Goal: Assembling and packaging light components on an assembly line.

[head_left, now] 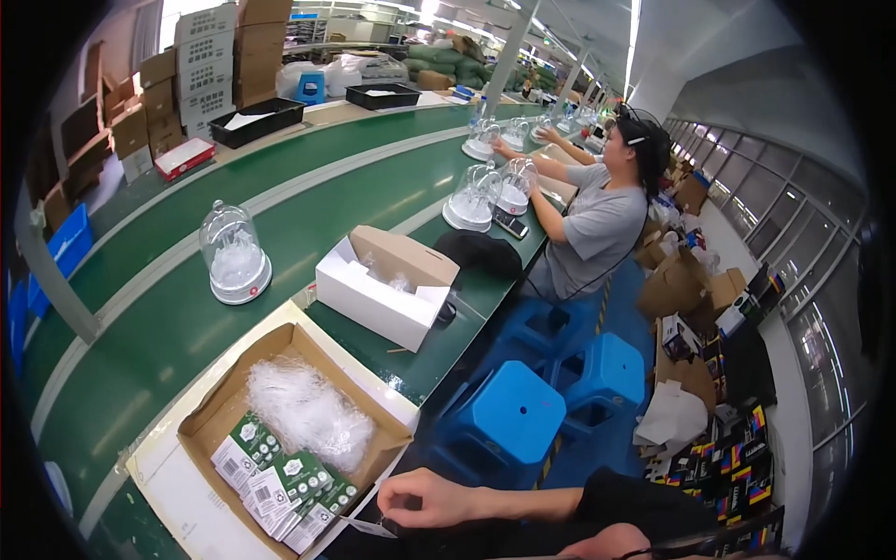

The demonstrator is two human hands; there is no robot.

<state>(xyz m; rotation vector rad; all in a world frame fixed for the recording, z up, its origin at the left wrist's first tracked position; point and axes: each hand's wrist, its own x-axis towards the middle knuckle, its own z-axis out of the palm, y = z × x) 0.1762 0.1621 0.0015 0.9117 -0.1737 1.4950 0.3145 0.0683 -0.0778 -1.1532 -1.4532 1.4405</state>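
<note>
My right hand (422, 498) reaches in from the lower right, its forearm bare beyond a black sleeve. Its fingers are curled together beside the near corner of a shallow cardboard tray (207, 422). A pale flat piece (373, 528) shows just under the fingertips; whether they grip it is unclear. At the bottom edge a rounded patch of skin (609, 541) may be my left hand, with no fingers visible. In the tray lie a crumpled heap of clear plastic (313, 411) and several green-and-white printed cards (285, 490).
A white carton (378, 303) with clear pieces inside stands beyond the tray. On the green conveyor (121, 411) sits a clear dome on a white base (235, 266). A co-worker (597, 215) handles similar domes farther along. Blue stools (509, 411) stand to the right.
</note>
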